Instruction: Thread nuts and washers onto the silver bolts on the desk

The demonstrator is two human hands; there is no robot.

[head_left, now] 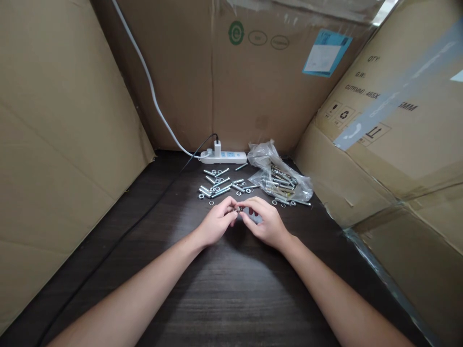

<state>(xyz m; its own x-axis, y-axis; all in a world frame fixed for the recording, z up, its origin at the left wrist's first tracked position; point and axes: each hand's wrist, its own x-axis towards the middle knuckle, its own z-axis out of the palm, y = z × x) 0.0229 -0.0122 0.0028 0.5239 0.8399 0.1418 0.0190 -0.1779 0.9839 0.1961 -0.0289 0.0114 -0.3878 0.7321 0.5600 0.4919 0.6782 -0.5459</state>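
My left hand point(218, 220) and my right hand point(265, 222) meet above the dark tabletop, fingertips pinched together. Between them sits a small silver metal fastener point(238, 209), mostly covered by the fingers, so its exact kind cannot be made out. Both hands are closed on it. Just beyond the fingers lie loose metal bolts and sleeves point(220, 191), along with several nuts point(201, 196) and thin washers point(211, 203). To the right, a clear plastic bag point(265, 156) lies open with more bolts point(284, 180) in it.
A white power strip point(231, 157) with a plugged-in charger point(217, 148) stands against the back cardboard wall point(181, 72). Its white cord point(150, 79) rises up the left. A black cable point(144, 214) crosses the table's left side. Cardboard panels point(398, 168) enclose both sides.
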